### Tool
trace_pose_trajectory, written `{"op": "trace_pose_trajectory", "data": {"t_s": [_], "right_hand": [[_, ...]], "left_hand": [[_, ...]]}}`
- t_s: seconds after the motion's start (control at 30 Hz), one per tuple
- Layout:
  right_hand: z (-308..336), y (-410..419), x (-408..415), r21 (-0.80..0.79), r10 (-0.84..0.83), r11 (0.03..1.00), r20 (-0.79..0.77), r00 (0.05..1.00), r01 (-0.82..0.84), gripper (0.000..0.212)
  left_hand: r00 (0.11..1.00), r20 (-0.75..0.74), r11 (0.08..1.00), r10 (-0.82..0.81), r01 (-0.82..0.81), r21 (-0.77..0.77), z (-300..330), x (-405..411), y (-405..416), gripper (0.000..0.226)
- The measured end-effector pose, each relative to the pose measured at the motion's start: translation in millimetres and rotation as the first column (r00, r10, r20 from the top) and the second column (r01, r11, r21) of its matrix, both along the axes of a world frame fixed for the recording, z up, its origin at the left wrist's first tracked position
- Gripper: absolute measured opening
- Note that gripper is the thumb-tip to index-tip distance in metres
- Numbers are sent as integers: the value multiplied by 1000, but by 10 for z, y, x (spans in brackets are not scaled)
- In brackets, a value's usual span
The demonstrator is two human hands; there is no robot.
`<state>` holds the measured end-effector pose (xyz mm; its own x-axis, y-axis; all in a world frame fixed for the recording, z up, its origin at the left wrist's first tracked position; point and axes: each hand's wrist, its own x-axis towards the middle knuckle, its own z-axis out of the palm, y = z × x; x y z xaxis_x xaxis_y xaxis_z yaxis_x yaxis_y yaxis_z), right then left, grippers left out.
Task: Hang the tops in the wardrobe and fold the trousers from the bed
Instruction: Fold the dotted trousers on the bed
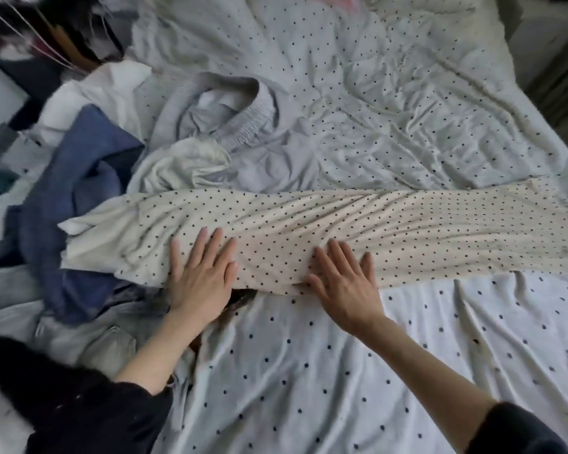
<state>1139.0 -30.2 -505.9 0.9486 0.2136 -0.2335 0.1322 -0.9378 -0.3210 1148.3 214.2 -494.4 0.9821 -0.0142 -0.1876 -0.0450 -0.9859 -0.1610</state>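
Both hands flat, fingers spread | left hand; right hand | pressing dotted trousers

Dotted trousers: soft matt cloth, creased.

Left hand: palm down, fingers straight, slightly spread, pointing away from body. Left forearm bare, runs back toward lower left, dark sleeve pushed up near elbow. Right hand: palm down, fingers straight, fanned, thumb out to right. Right forearm bare, stretches to lower right, dark sleeve at frame corner.
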Motion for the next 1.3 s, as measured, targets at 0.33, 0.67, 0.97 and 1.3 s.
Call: {"op": "trace_pose_trajectory", "data": {"t_s": [0.33, 0.67, 0.97, 1.3], "right_hand": [[292, 2066, 129, 132, 176, 975, 47, 983, -181, 54], [416, 2841, 497, 19, 214, 976, 98, 972, -217, 60], [363, 2793, 382, 45, 192, 979, 124, 974, -199, 63], [354, 2832, 441, 12, 184, 982, 120, 976, -187, 66]], "left_hand": [[892, 226, 861, 391, -268, -432, 386, -98, 1679, 50], [827, 161, 596, 539, -239, -767, 483, 172, 2115, 33], [669, 28, 308, 743, -304, -901, 666, 673, 2240, 23], [947, 158, 685, 280, -82, -724, 435, 321, 2252, 41]]}}
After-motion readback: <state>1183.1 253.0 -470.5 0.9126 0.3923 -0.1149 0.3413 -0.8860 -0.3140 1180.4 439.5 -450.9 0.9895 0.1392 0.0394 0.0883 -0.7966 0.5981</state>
